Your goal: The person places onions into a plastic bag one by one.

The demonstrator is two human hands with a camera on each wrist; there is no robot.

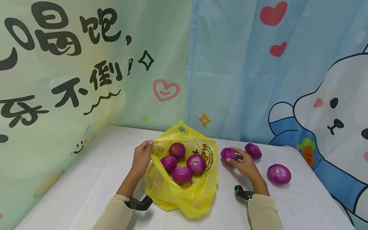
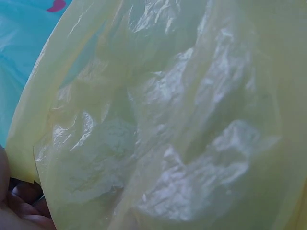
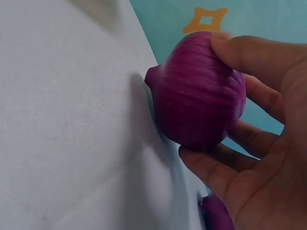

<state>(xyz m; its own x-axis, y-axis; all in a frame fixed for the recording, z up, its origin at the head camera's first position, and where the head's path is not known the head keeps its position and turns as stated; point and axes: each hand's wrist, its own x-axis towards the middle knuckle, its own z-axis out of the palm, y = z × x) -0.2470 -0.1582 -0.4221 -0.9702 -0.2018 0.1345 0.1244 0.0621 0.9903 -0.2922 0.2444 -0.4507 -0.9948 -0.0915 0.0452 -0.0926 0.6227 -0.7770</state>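
Observation:
A yellow plastic bag [image 1: 181, 198] stands with its mouth spread on the white table, several red onions [image 1: 182, 174] inside it. My left hand [image 1: 142, 158] pinches the bag's left rim between thumb and fingers; in the left wrist view the thin yellow film [image 2: 158, 124] covers most of the picture. Just right of the bag, my right hand [image 1: 244, 164] grips a red onion [image 3: 199, 96], its thumb and fingers curled round the sides. Close behind that hand lies another red onion [image 1: 253, 151], and one more onion [image 1: 279, 174] sits farther right.
The white tabletop [image 1: 95, 179] runs back to a printed cloth backdrop [image 1: 218, 64] with hearts, lettering and a cartoon bear. Handles of the bag stick up at its back. A black camera band sits on each wrist.

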